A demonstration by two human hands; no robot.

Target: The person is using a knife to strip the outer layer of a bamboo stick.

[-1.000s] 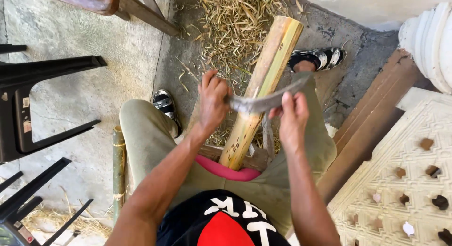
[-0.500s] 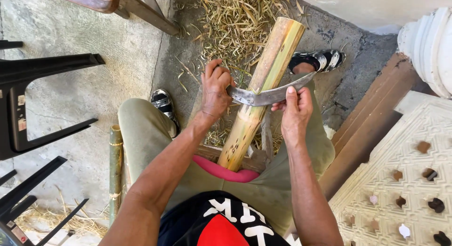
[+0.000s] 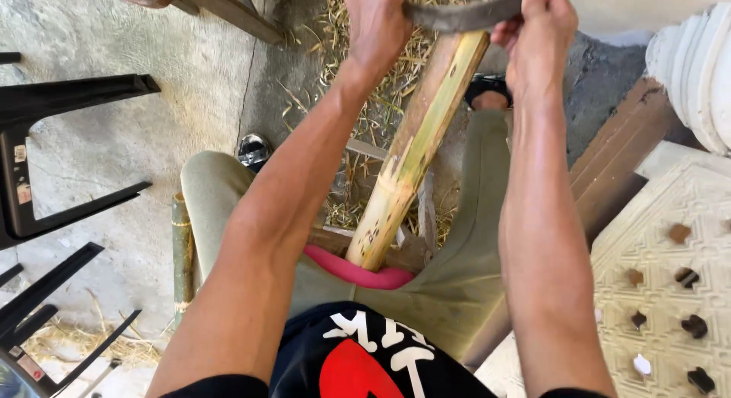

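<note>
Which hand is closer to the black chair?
Left. The left hand grips the curved blade nearer the black chair at the picture's left side. The right hand holds the blade's other end, farther away.

Both hands, left (image 3: 378,25), right (image 3: 539,34), gripping curved blade (image 3: 457,17) atop slanted bamboo pole (image 3: 415,151)

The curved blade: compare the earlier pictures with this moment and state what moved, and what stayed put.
Both hands, left hand and right hand, have slid the curved blade away from the body, from mid-length to the far end of the bamboo pole. Neither hand let go. The pole still leans between the knees, its near end against the pink pad; the black chair and the shavings are unchanged.
</note>
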